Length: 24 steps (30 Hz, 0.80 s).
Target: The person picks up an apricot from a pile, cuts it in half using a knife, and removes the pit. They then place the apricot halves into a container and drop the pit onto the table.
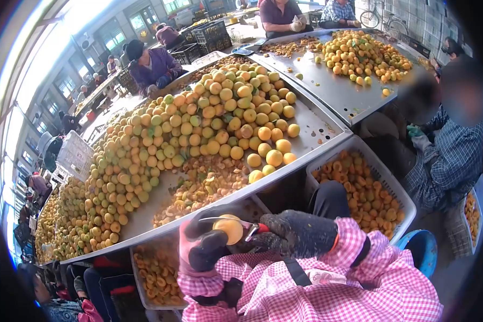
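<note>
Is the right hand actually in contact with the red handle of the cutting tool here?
Touching. The head view shows the gloved right hand closed around the red handle, a short stretch of red showing just ahead of the grip.

Round yellow-orange fruit, its upper part seemingly against a thin-bladed, red-handled knife

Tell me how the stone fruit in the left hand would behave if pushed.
The stone fruit would probably roll, given its round outline. It is likely firm, showing no obvious dent in the left hand. It might separate if already cut: the red-handled knife appears to touch it, though any cut's depth is unclear.
</note>
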### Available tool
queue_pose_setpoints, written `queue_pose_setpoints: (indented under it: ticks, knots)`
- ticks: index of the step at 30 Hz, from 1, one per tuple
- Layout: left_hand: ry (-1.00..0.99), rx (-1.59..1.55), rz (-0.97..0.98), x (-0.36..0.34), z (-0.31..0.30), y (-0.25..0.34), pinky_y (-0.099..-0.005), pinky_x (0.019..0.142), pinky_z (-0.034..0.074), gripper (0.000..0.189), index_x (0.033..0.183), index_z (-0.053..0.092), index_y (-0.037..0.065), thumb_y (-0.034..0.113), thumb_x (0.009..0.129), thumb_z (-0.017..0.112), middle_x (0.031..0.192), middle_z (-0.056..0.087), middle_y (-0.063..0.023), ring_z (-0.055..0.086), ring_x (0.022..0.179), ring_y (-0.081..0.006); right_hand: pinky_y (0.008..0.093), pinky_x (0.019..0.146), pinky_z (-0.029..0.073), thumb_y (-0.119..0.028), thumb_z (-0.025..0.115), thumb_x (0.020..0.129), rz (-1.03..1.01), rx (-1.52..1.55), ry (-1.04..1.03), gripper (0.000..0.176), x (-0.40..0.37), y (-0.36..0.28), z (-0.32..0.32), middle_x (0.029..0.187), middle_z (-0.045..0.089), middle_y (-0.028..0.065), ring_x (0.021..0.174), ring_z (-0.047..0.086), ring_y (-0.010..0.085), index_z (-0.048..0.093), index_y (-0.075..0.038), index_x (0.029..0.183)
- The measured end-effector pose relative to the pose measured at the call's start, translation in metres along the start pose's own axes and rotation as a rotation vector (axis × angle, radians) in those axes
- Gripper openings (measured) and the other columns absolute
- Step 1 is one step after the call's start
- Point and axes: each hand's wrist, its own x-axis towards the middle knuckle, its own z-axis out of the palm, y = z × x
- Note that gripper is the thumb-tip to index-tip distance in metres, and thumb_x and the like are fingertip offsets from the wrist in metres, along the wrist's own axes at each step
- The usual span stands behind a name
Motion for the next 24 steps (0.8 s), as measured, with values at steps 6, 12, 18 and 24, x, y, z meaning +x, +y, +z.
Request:
queue_pose_setpoints:
  ticks: [6, 12, 18, 24]
  knots:
    - [0.367, -0.105, 0.060, 0.021, 0.008, -0.017, -0.0331, 0.073, 0.052, 0.047, 0.102, 0.059, -0.008, 0.035, 0.084, 0.060, 0.087, 0.065, -0.0138, 0.064, 0.076, -0.0212, 0.0397, 0.068, 0.047, -0.031, 0.049, 0.095, -0.359, -0.114, 0.100, 0.031, 0.033, 0.027, 0.002, 0.075, 0.062, 0.0158, 0.073, 0.062, 0.0304, 0.062, -0.003, 0.097]
    - [0.236, 0.321, 0.498, 0.083, -0.042, -0.063, -0.0357, 0.073, 0.054, 0.023, 0.104, 0.058, 0.001, 0.019, 0.089, 0.055, 0.085, 0.063, -0.0130, 0.062, 0.074, -0.0220, 0.0359, 0.076, 0.046, -0.023, 0.049, 0.095, 0.030, 0.099, 0.144, 0.024, 0.064, 0.038, -0.002, 0.090, 0.066, 0.0157, 0.088, 0.064, 0.0276, 0.064, -0.005, 0.102]
    - [0.417, 0.306, 0.009, 0.084, -0.031, -0.017, -0.0263, 0.063, 0.047, 0.030, 0.090, 0.066, -0.002, 0.027, 0.086, 0.060, 0.079, 0.065, -0.0055, 0.061, 0.071, -0.0132, 0.0432, 0.057, 0.048, -0.033, 0.051, 0.090, -0.016, -0.498, 0.007, 0.029, 0.117, 0.043, -0.040, 0.075, 0.065, 0.0137, 0.070, 0.064, 0.0322, 0.063, -0.008, 0.094]
    - [0.333, 0.672, 0.107, 0.128, -0.087, -0.060, -0.0227, 0.061, 0.049, 0.047, 0.105, 0.061, -0.006, 0.037, 0.097, 0.045, 0.093, 0.065, -0.0100, 0.064, 0.080, -0.0147, 0.0445, 0.051, 0.047, -0.044, 0.053, 0.089, 0.200, -0.576, 0.118, 0.042, 0.162, 0.073, -0.015, 0.068, 0.062, 0.0149, 0.061, 0.063, 0.0336, 0.055, -0.002, 0.093]
